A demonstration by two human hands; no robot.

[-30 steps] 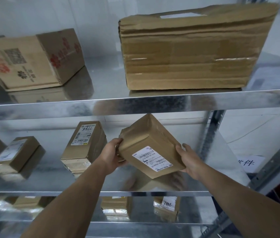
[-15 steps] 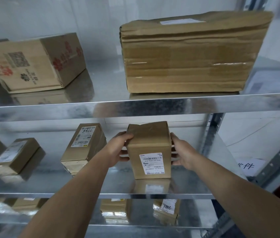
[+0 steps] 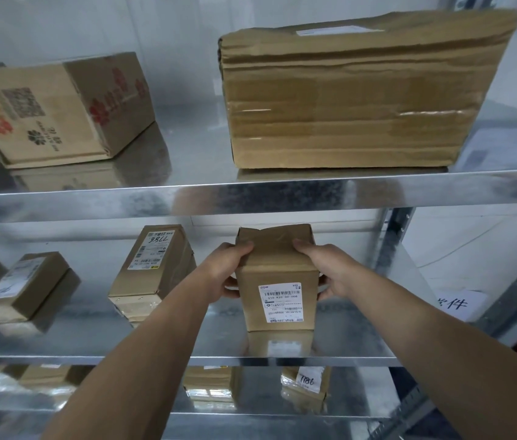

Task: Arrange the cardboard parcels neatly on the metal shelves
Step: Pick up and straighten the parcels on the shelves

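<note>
A small brown parcel with a white barcode label stands upright on the middle metal shelf, near its right end. My left hand grips its left side, fingers over the top edge and thumb at the side. My right hand grips its right side the same way. The parcel's label faces me and its base rests on the shelf.
On the same shelf stand a labelled parcel marked 7766 and a smaller one further left. The top shelf carries a large taped box and a printed carton. More parcels sit on the lower shelf. An upright post bounds the right.
The parcel went from tilted in the air to upright and square on the shelf. Both hands shifted up its sides toward the top edge.
</note>
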